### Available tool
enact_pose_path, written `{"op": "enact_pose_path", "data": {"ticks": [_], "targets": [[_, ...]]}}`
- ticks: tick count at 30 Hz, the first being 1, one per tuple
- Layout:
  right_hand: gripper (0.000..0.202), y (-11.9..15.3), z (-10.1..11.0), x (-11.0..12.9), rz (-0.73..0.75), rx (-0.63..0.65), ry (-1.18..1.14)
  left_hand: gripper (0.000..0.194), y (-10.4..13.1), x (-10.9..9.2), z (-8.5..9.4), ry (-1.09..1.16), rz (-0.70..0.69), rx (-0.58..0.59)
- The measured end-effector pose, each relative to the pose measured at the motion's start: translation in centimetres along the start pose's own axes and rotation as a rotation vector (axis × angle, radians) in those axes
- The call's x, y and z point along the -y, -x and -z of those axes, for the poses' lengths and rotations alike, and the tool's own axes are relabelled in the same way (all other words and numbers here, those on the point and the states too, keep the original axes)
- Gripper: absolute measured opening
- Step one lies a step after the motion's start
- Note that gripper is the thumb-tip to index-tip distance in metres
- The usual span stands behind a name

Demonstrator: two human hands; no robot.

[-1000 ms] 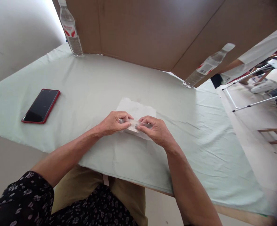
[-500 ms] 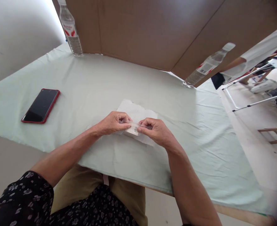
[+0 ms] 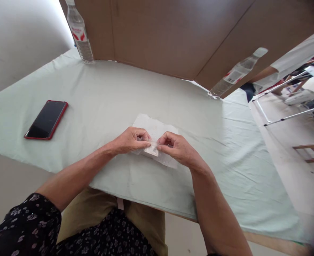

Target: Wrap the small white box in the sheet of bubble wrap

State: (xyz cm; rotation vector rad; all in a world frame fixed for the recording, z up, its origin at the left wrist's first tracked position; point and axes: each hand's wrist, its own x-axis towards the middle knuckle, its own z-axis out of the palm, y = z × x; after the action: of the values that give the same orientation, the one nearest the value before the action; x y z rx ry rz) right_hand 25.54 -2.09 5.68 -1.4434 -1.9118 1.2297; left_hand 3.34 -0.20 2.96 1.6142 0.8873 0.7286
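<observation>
My left hand (image 3: 133, 139) and my right hand (image 3: 174, 146) face each other over the table, each pinching thin, see-through plastic film (image 3: 153, 143). The film spans the short gap between my fingertips. Just below it lies a small white block or box (image 3: 151, 150), partly covered by the film and my fingers; its exact kind cannot be made out. Under the block, a sheet of thin white paper (image 3: 157, 124) with uneven edges is spread on the cloth.
A pale green cloth (image 3: 114, 92) covers the table. A phone with a red case (image 3: 46, 120) lies at left. Water bottles stand at back left (image 3: 80, 39) and back right (image 3: 237, 75), against a brown cardboard panel (image 3: 157, 35). A person's arm (image 3: 263, 74) shows beyond it.
My hands have drawn slightly closer together, and the film between them looks more bunched. My left fingertips have shifted a little to the right.
</observation>
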Motion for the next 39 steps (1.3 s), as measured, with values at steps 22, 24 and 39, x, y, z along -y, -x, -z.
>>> {"op": "enact_pose_path", "data": {"ticks": [22, 24, 39], "targets": [[0.011, 3.5, -3.6, 2.8, 0.471, -0.229, 0.750, 0.028, -0.4, 0.4, -0.1, -0.091, 0.023, -0.015], [0.013, 3.4, -4.6, 2.3, 0.424, -0.248, 0.819, 0.030, -0.3, 0.2, 0.1, -0.116, 0.036, -0.012], [0.018, 2.7, -5.0, 2.5, 0.428, -0.178, 1.130, 0.048, 2.0, -1.1, 3.0, -0.659, 0.329, -0.162]]}}
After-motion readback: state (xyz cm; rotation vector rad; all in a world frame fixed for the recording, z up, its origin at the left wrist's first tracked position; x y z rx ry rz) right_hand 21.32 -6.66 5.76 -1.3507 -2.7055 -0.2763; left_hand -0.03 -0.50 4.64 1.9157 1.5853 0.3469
